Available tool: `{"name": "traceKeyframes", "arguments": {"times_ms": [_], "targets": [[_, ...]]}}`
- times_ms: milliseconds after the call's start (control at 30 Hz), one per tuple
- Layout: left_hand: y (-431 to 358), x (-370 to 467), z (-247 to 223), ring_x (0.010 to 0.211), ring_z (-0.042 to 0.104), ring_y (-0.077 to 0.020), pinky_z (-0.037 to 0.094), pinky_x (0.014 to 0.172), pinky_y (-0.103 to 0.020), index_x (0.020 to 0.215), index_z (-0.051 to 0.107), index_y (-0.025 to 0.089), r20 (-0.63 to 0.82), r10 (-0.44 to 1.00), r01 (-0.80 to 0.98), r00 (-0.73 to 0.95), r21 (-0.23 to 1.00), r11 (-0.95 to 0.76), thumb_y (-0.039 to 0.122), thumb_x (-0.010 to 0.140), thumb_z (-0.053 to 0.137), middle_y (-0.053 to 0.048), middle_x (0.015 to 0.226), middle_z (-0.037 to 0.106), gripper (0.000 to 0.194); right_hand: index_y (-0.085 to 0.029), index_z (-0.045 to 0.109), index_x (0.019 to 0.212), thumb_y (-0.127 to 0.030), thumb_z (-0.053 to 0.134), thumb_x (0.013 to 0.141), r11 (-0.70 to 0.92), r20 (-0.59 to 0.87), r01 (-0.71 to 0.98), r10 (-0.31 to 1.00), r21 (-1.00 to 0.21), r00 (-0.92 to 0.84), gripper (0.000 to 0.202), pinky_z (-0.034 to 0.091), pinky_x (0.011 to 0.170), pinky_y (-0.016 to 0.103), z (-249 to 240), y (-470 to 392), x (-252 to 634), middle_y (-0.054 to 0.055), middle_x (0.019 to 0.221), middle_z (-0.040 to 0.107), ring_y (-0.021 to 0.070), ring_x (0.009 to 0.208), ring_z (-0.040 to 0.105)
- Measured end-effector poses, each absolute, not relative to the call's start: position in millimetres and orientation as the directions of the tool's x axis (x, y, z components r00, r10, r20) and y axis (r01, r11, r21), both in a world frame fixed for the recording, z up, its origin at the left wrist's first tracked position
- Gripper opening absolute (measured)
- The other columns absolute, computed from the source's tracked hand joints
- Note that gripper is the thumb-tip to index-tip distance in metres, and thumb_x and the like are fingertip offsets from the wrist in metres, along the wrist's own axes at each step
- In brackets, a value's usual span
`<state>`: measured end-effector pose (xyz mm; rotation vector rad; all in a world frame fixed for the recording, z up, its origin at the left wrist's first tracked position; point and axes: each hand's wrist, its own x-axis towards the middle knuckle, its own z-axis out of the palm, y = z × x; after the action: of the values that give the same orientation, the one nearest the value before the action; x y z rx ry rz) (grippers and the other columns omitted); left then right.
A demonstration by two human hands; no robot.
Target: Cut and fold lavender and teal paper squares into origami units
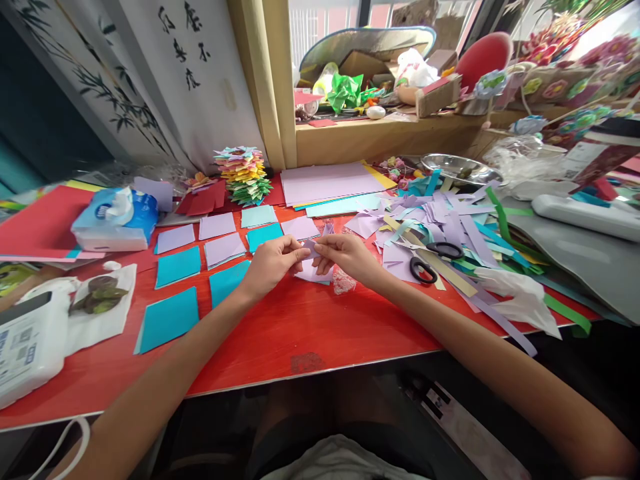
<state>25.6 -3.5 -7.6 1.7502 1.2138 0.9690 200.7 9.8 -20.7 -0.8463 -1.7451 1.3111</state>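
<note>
Between my two hands is a small folded piece of lilac paper (311, 248), pinched from both sides above the red table (260, 353). My left hand (278, 263) closes thumb and finger on its left edge. On its right edge, my right hand (347, 256) grips with thumb and fingers. Beneath the hands lies another lilac paper square (311, 272), partly hidden. To the left, stacks of teal squares (179, 267) and lilac squares (224, 249) are laid in rows. Scissors (424, 269) with black handles rest right of my right hand.
Lilac, teal and green paper strips (465, 227) heap on the right, near a metal bowl (461, 168). Behind stand a tower of folded coloured paper (245, 175) and large lilac sheets (330, 185). A tissue pack (116, 219) and a white box (30, 347) are on the left.
</note>
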Motion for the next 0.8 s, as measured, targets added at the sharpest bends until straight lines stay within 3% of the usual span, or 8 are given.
{"name": "traceKeyframes", "arguments": {"times_ms": [200,300,467,800], "targets": [[-2.9,27.4,-9.5,0.067,0.059,-0.0145,0.048,0.060,-0.027,0.085,0.059,0.016,0.192,0.954,0.299,0.231,0.919,-0.257,0.035,0.077,0.057,-0.002,0.071,0.062,0.020,-0.013,0.056,0.073,-0.042,0.052,0.081,0.213,0.175,0.033,0.876,-0.977,-0.450,0.031,0.052,0.055,0.026,-21.3,13.0,201.4,0.005,0.067,0.064,0.0120,0.055,0.063],[-3.8,28.0,-8.5,0.064,0.061,-0.0147,0.051,0.061,-0.028,0.093,0.057,0.017,0.196,0.963,0.257,0.184,0.936,-0.240,0.031,0.077,0.057,-0.001,0.070,0.063,0.021,-0.013,0.057,0.074,-0.038,0.054,0.081,0.204,0.170,0.040,0.895,-0.978,-0.412,0.026,0.053,0.061,0.025,-21.8,15.1,202.0,0.005,0.070,0.064,0.0110,0.059,0.063],[-4.9,27.7,-6.1,0.060,0.063,-0.0146,0.053,0.061,-0.029,0.091,0.056,0.018,0.207,0.966,0.221,0.156,0.946,-0.239,0.029,0.076,0.058,0.000,0.065,0.062,0.019,-0.017,0.053,0.091,-0.032,0.059,0.078,0.223,0.223,-0.039,0.912,-0.974,-0.345,0.020,0.054,0.065,0.028,-19.4,12.7,202.4,-0.001,0.067,0.061,0.0119,0.061,0.064],[-5.6,28.4,-7.3,0.067,0.059,-0.0125,0.054,0.057,-0.026,0.089,0.055,0.018,0.287,0.944,0.210,0.161,0.925,-0.317,0.027,0.076,0.057,-0.001,0.080,0.056,0.016,-0.020,0.048,0.091,-0.028,0.055,0.081,0.230,0.247,-0.090,0.890,-0.969,-0.384,0.014,0.055,0.067,0.030,-15.9,8.5,203.2,-0.002,0.062,0.060,0.0134,0.063,0.065]]}}
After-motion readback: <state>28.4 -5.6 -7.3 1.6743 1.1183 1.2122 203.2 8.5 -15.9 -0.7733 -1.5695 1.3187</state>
